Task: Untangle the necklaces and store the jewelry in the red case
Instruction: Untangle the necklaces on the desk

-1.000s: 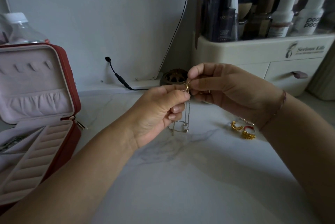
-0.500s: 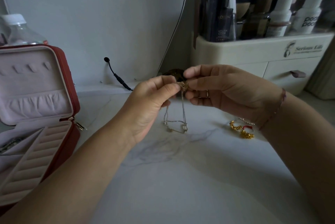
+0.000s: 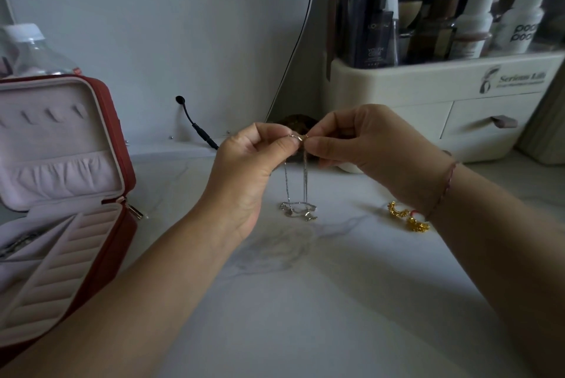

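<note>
The jewelry case (image 3: 105, 255) sits open at the left edge of the surface (image 3: 305, 301), its lid (image 3: 61, 139) standing up at the back. A bottle (image 3: 30, 50) stands behind the case. In one of the case's left compartments lies a chain (image 3: 18, 243). At the back right corner stands an organizer (image 3: 428, 93) with cosmetic bottles (image 3: 474, 19) in its top. Above the middle of the surface, the left hand (image 3: 244, 175) and right hand (image 3: 373, 148) meet, pinching the necklace (image 3: 298, 211) between them. It hangs down and its lower end lies on the surface. The earrings (image 3: 408, 218) lie right of it, just beside the right wrist. A cable plug (image 3: 195, 123) lies along the back edge, left of the hands.
</note>
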A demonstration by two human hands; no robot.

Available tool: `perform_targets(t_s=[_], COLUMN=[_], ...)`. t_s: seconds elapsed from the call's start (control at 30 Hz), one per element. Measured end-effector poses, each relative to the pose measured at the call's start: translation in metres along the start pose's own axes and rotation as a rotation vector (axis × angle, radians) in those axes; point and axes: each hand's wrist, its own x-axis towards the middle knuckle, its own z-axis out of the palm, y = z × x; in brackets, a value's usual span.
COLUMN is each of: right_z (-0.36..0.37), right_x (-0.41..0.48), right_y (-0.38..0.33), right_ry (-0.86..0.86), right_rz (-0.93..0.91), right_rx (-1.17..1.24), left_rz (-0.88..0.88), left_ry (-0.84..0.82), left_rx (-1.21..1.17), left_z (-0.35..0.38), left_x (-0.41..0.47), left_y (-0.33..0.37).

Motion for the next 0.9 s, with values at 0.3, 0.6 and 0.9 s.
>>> perform_targets(t_s=[0.3, 0.6, 0.9], right_z=[-0.004, -0.023, -0.033], right_x=[0.003, 0.004, -0.002], right_y=[-0.001, -0.005, -0.002], right_ry=[0.058, 0.013, -0.284], right_rz=[0.104, 0.177, 0.395], right_rx=[0.362, 0.680, 0.348], left_rz=[-0.092, -0.124, -0.169], left_ry=[-0.052, 0.002, 0.322], left_rx=[0.177, 0.370, 0.353], left_z=[0.002, -0.002, -0.014], left_x=[-0.003, -0.002, 0.009], left_y=[0.002, -0.002, -0.007])
